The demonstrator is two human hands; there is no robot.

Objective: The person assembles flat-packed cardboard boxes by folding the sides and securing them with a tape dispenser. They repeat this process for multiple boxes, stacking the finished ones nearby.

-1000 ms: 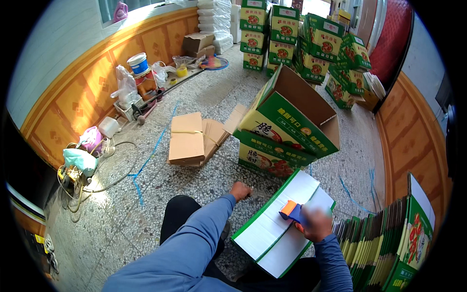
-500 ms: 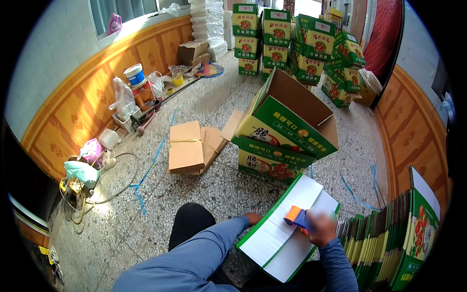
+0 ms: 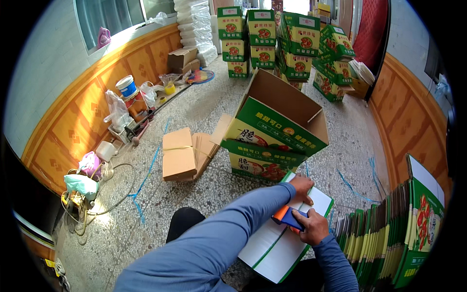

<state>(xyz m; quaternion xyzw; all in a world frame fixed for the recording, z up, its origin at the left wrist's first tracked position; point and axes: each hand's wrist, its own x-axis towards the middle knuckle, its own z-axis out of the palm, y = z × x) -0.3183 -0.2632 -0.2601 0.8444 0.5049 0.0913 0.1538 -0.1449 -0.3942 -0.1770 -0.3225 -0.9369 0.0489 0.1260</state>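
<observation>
My right hand (image 3: 314,226) is closed around an orange and blue tape dispenser (image 3: 288,217), pressed down onto the white face of a folded carton (image 3: 272,248) lying across my lap. My left hand (image 3: 302,187) lies flat on the same carton, just above the dispenser, fingers spread and pinning the flap near its green edge; it grips nothing.

Directly ahead, touching the far end of the carton, an open green and white fruit box (image 3: 275,131) stands tilted, flaps up, brown inside showing. Left of it, a strapped bundle of flat brown cardboard (image 3: 180,153) on the speckled floor (image 3: 194,194). To my right, a row of flattened green cartons (image 3: 389,228) stands on edge. Far end of the room: stacked finished green boxes (image 3: 272,39). Along the left wall, a blue and white bucket (image 3: 127,86), plastic bags, a coil of cable (image 3: 104,190).
</observation>
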